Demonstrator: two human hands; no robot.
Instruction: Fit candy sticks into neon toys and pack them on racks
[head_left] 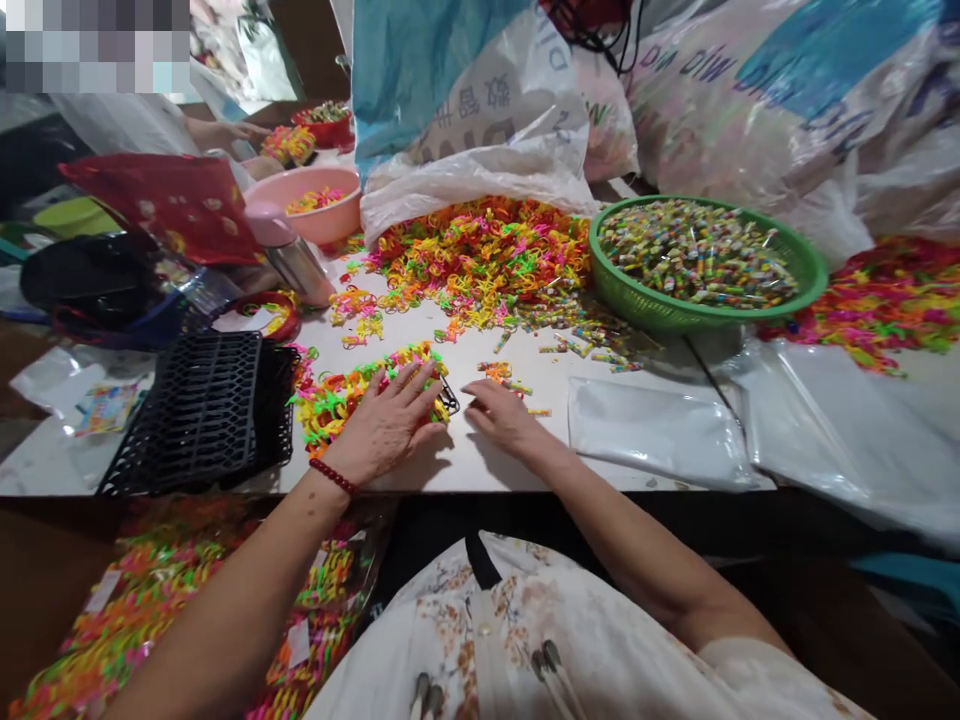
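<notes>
My left hand (pixel 390 420) lies flat with fingers spread on a small heap of bright plastic pieces (pixel 337 395) near the table's front edge. My right hand (pixel 504 412) rests beside it, fingers stretched out toward a few small wrapped candies (pixel 517 385); nothing shows in it. A big pile of the same neon plastic pieces (pixel 480 260) spills from a plastic sack (pixel 465 120) behind them. A red bead bracelet (pixel 332 476) sits on my left wrist.
A green basket (pixel 637 300) full of wrapped candies stands at the right. A black plastic tray (pixel 202 410) lies at the left. Clear plastic bags (pixel 652 430) lie flat at the right front. A pink bowl (pixel 330 220) and another person's hand (pixel 240 130) are at the back left.
</notes>
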